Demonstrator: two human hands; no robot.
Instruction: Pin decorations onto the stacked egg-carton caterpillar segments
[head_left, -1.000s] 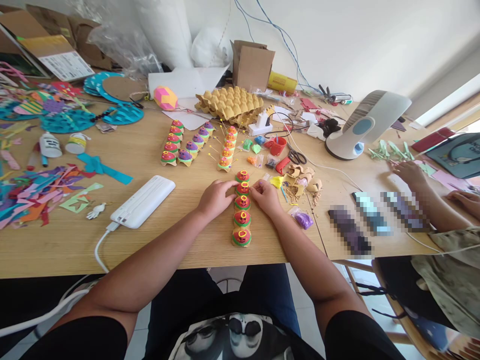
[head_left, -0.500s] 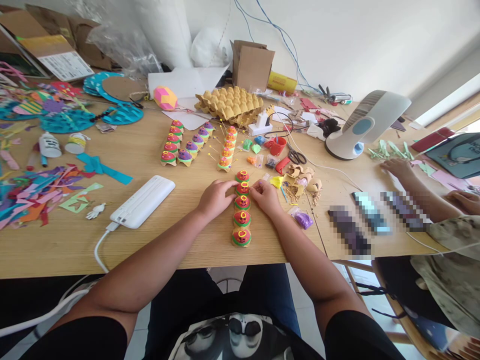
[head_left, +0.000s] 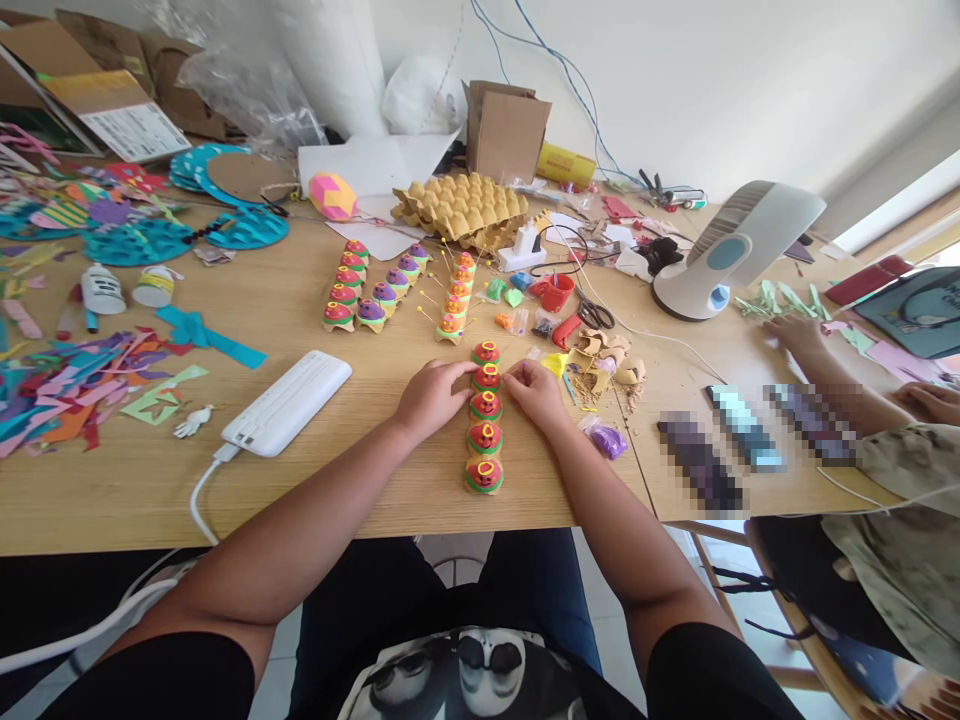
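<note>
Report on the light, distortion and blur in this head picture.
Head view: daylight burns out the window-like opening at right; wide-angle stretching looks strongest near the edges, as at the open brown cardboard box; coarse pixel blocks mask the flat rectangular devices; left hand and right hand show no obvious motion blur.

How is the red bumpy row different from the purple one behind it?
The red row has red domes with green edges, while the purple row has purple domes. The red row points straight toward the person; the purple row slants. The red row lies between the left hand and right hand; the purple row is farther back. Both rest on the table.
</note>
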